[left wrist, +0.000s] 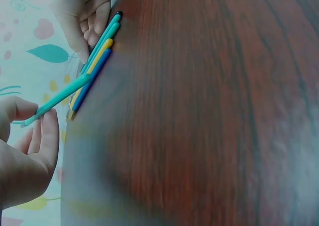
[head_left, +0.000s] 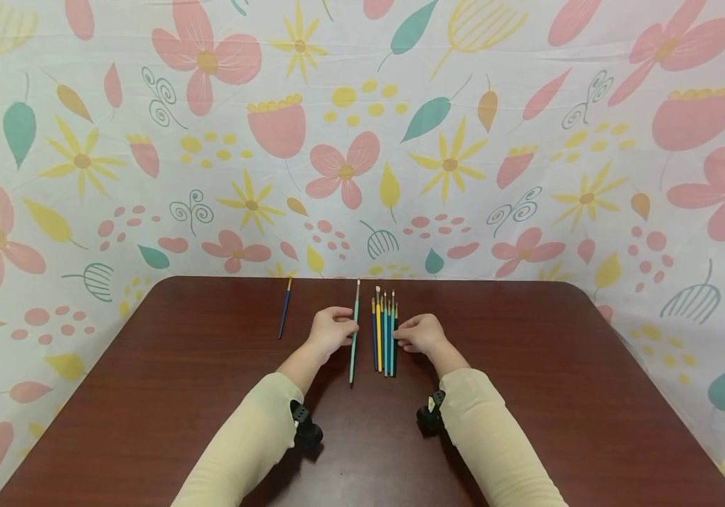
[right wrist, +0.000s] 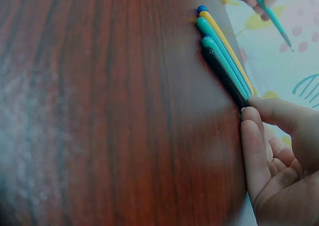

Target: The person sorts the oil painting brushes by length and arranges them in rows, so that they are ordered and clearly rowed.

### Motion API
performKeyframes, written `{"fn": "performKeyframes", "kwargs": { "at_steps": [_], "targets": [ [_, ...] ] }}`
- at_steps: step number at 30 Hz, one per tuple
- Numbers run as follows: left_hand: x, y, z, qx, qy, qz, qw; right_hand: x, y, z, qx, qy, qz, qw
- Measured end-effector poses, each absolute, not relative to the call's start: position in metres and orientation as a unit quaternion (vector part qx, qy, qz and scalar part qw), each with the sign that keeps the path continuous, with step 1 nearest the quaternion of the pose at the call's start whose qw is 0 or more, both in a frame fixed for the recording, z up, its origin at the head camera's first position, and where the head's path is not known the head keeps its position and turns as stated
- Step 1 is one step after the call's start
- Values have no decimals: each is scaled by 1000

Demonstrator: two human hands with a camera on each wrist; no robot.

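In the head view my left hand pinches a teal paintbrush between thumb and fingers. The left wrist view shows that teal brush lifted at a slant, its bristle end by the fingertips. To its right a tight row of several paintbrushes lies side by side, bristles away from me: dark blue, yellow, teal and blue ones, and a black paintbrush at the right end. My right hand pinches the black one between thumb and index finger, beside the row.
A single blue paintbrush lies apart at the left, near the back edge of the dark brown table. Behind the table hangs a floral cloth. A small black camera sits at each wrist.
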State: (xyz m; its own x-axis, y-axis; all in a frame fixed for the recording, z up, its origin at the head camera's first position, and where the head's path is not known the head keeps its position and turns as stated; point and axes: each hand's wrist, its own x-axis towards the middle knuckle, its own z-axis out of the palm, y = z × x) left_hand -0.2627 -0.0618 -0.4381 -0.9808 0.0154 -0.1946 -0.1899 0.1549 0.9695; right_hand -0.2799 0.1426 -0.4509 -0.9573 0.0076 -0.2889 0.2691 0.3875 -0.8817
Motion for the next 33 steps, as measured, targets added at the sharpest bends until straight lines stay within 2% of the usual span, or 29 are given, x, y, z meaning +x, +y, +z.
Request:
{"fn": "performKeyframes", "kwargs": {
  "at_steps": [15, 33],
  "targets": [
    [-251, -94, -441, -40, 747, 653, 118, -282, 144, -453, 81, 826, -545, 120],
    [-231, -132, -441, -76, 746, 652, 111, -282, 145, -450, 82, 821, -550, 129]
  ]
}}
